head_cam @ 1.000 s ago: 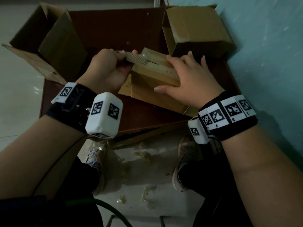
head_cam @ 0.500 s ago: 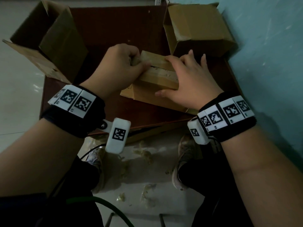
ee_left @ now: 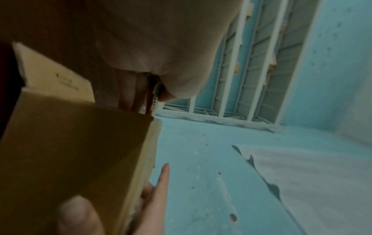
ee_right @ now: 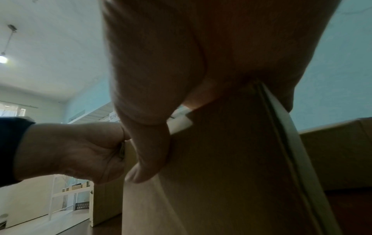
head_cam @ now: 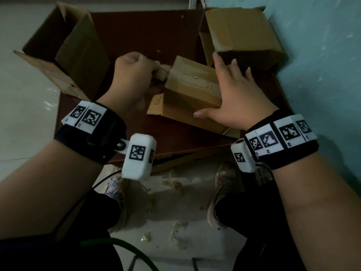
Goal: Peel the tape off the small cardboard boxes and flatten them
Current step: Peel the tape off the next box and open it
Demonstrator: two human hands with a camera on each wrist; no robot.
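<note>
A small cardboard box (head_cam: 192,90) lies tilted on a dark brown table (head_cam: 136,32); the right hand (head_cam: 237,94) rests on it with fingers spread, thumb along its near side; the left hand (head_cam: 132,75), curled, pinches a strip of tape (head_cam: 162,72) at the box's left end; two larger open boxes, one left (head_cam: 64,49), one right (head_cam: 240,34), stand behind; tape scraps (head_cam: 175,186) litter the floor between the shoes.

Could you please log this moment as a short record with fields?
surface: brown table
box in work: small cardboard box, at the table's middle
left hand: grip pinches a peeled tape strip at the box's left end
right hand: fingers spread, pressing the box from the right
other boxes: open box at left, box at back right
floor: tape scraps
</note>
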